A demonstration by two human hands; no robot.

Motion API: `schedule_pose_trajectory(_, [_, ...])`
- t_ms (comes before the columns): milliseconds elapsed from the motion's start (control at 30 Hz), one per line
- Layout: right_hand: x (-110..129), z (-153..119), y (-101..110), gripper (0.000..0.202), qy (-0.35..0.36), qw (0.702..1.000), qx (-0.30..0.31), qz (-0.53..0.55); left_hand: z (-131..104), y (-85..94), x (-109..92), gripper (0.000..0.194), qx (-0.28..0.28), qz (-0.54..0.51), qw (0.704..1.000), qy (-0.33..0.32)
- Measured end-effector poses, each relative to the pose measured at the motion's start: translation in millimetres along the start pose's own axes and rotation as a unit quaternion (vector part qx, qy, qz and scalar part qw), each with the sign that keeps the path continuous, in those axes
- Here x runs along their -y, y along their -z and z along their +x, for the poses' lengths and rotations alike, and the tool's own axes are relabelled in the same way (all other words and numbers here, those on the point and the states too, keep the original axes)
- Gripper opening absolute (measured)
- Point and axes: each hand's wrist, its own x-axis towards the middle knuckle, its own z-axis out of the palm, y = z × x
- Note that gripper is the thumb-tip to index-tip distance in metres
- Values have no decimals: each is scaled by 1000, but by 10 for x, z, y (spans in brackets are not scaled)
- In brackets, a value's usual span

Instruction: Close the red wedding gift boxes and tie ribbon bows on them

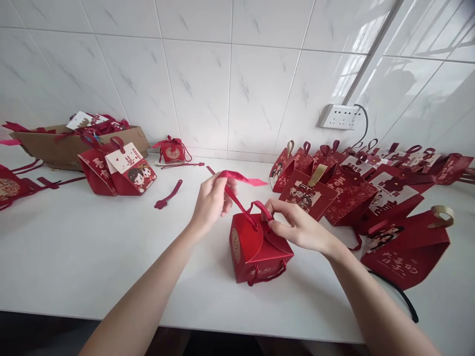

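Note:
A small red box (256, 247) with a round gold emblem on its left side and a twisted cord handle on the front stands on the white table. A red ribbon (234, 198) runs up from its top. My left hand (213, 200), left of the box and above it, pinches the ribbon, whose pointed end sticks out to the right. At the box's top right, my right hand (291, 222) closes its thumb and forefinger on a loop of the same ribbon. Parts of the box top are hidden behind the right fingers.
Several red gift boxes (345, 198) crowd the right side. At the left are a cardboard box (55, 151) of ribbons and tags, and red boxes (129, 170). A small red box (172, 151) and a loose strap (168, 195) lie mid-left. A power strip (339, 117) is on the wall.

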Motion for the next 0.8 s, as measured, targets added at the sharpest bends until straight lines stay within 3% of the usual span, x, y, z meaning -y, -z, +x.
schedule_pose_trajectory(100, [34,-3,-32,7,10,1000,-5,5,47,74,-54,21,47,-38,998,21])
schedule_pose_trajectory(167, [38,3,-28,11,9,998,-22,65,77,107,-99,18,58,-47,997,14])
schedule_pose_trajectory(300, [27,40,64,21,11,964,-59,258,188,139,-252,20,20,-80,997,-2])
schedule_pose_trajectory(400, [60,95,186,26,26,937,-47,345,290,130,-433,25,17,-64,998,-23])
schedule_pose_trajectory(533, [214,197,379,30,59,934,-43,351,363,84,-702,32,77,-18,995,-56])
schedule_pose_trajectory(733, [495,310,548,23,115,946,-36,301,336,16,-929,40,187,17,982,24])
schedule_pose_trajectory(800, [559,300,541,21,127,954,-45,268,301,14,-946,33,201,0,980,6])
